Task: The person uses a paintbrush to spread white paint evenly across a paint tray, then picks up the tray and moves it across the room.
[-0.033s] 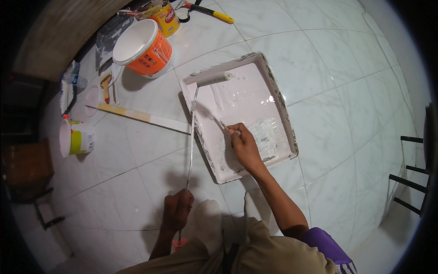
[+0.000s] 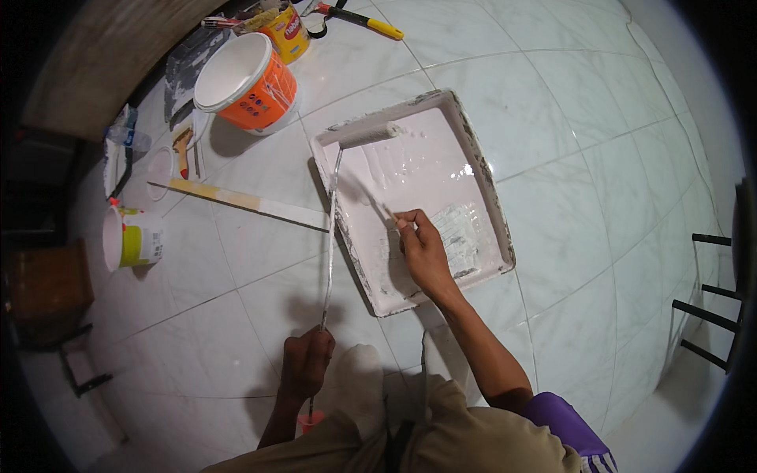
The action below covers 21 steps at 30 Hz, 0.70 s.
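My left hand (image 2: 307, 359) is closed around the long, paint-smeared rod of a paint roller (image 2: 331, 236). The roller's sleeve (image 2: 369, 135), coated in pale paint, is over the far left part of a paint tray (image 2: 493, 197). The tray lies on the floor, and pale pinkish-white paint (image 2: 434, 169) covers much of its inside. Over the tray's left middle, my right hand (image 2: 423, 248) pinches a thin stick-like tool (image 2: 387, 211). Its far end points up and left and blends with the paint, so its kind is unclear.
A half-painted wooden stick (image 2: 229, 199) reaches the tray's left edge. An orange-labelled white bucket (image 2: 260, 98), a yellow can (image 2: 288, 35), a paintbrush (image 2: 182, 150) and a green-white tub (image 2: 134, 238) stand or lie leftward. A yellow-black handled tool (image 2: 367, 24) lies beyond; black legs (image 2: 706, 317) show right.
The tip of the thin tool in my right hand has shifted slightly over the paint. My left hand and the roller look almost unmoved.
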### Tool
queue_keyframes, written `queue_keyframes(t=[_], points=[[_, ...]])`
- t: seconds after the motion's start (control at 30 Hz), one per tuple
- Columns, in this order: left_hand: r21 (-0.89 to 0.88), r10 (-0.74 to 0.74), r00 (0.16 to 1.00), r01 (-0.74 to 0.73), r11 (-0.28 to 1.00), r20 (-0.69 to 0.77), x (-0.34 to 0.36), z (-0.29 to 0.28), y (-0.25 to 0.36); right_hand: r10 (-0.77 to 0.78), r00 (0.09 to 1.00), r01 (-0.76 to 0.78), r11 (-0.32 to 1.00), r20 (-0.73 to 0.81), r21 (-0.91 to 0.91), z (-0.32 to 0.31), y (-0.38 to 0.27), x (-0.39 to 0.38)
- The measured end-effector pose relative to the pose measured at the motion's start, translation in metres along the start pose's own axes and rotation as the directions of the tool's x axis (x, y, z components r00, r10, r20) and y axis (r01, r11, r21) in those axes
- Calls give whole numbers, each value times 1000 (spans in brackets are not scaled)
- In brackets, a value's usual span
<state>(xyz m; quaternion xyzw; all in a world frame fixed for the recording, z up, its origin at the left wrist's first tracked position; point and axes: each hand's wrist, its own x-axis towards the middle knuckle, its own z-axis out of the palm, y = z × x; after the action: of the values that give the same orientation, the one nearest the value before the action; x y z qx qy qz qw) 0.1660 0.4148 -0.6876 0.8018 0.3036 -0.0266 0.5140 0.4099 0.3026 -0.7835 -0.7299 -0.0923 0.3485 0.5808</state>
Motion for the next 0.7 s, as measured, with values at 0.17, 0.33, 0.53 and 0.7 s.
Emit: queue_keyframes(t=[0.17, 0.33, 0.53, 0.7], points=[[14, -7, 1000, 6, 1000, 7, 0, 1, 1, 0, 999, 0, 1000, 49, 0, -2, 5, 0], [11, 3, 1000, -3, 1000, 12, 2, 1, 2, -38, 999, 37, 998, -33, -47, -1, 16, 2], [84, 68, 998, -67, 994, -9, 3, 2, 2, 3, 998, -7, 998, -66, -66, 4, 2, -3], [44, 31, 999, -31, 999, -12, 1, 2, 1, -64, 995, 58, 995, -79, -76, 3, 6, -2]])
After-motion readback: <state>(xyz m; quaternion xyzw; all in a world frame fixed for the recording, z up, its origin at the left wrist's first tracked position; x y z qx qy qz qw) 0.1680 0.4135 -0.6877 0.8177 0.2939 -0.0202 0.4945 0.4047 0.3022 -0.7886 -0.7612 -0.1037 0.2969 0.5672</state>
